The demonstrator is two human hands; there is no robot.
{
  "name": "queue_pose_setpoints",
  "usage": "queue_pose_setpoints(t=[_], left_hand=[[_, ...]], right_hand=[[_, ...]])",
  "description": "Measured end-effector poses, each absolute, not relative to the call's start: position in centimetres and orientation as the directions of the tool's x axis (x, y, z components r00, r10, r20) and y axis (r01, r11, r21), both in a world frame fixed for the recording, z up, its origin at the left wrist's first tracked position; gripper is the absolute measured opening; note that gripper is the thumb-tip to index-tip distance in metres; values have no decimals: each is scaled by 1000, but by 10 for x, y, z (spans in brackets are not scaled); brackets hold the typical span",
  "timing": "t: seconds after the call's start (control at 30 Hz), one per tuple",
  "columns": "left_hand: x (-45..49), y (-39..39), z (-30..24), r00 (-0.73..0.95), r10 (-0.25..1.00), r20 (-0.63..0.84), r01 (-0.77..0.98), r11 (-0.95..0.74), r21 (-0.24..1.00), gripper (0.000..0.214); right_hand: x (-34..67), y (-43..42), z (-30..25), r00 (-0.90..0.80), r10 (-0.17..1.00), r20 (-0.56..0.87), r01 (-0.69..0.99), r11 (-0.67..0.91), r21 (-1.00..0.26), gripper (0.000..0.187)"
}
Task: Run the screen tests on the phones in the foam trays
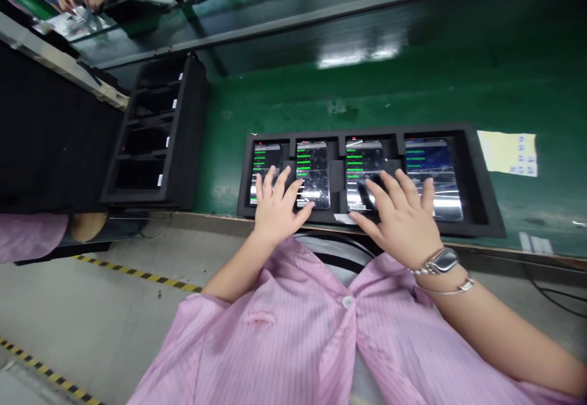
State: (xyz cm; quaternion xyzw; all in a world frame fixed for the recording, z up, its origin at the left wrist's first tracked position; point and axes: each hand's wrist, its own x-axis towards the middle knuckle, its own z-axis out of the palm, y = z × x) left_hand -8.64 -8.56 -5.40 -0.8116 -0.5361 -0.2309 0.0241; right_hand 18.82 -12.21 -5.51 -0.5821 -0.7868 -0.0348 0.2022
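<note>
Several phones with lit screens lie in the slots of a black foam tray [495, 215] in front of me. Green text lines show on the leftmost phone [266, 159], the second phone [314, 163] and the third phone [364, 159]; the rightmost phone [433, 166] has a bluish screen. My left hand [276, 209] is spread over the lower parts of the two left phones. Over the third phone and the edge of the rightmost one, my right hand [403, 218] has its fingers apart. Whether the fingertips touch the glass I cannot tell. Neither hand holds anything.
Left on the green table [275, 99] stands a stack of black foam trays [188, 130] with dark phones in the top one. A yellow paper [509, 153] with blue marks lies at right. Across the bench, a co-worker's hands [85, 1] handle silvery material.
</note>
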Motion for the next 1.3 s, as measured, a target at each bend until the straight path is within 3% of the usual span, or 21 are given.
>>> queue_pose_setpoints(t=[0.23,0.53,0.7,0.9,1.0,1.13,1.3], left_hand=[[-84,-87,-56,282,885,370,908,-371,194,46],[-83,-87,-51,293,911,291,911,-358,204,61],[-82,-86,-54,302,913,275,905,-365,217,56],[-120,-83,-46,169,886,432,852,-352,388,69],[-148,-83,-49,61,865,498,865,-295,407,67],[-164,-83,-65,7,930,367,895,-169,412,61],[-162,-81,-69,10,970,244,922,-103,374,61]], right_hand=[[185,-122,-60,-216,904,368,931,304,-201,74],[184,-121,-58,-211,904,371,941,290,-172,75],[184,-121,-58,-214,912,350,945,284,-162,75],[183,-121,-56,-209,922,326,945,276,-176,75],[181,-120,-55,-193,928,318,942,266,-205,79],[180,-119,-55,-196,937,288,945,259,-200,74],[200,-121,-48,-114,950,291,945,194,-264,83]])
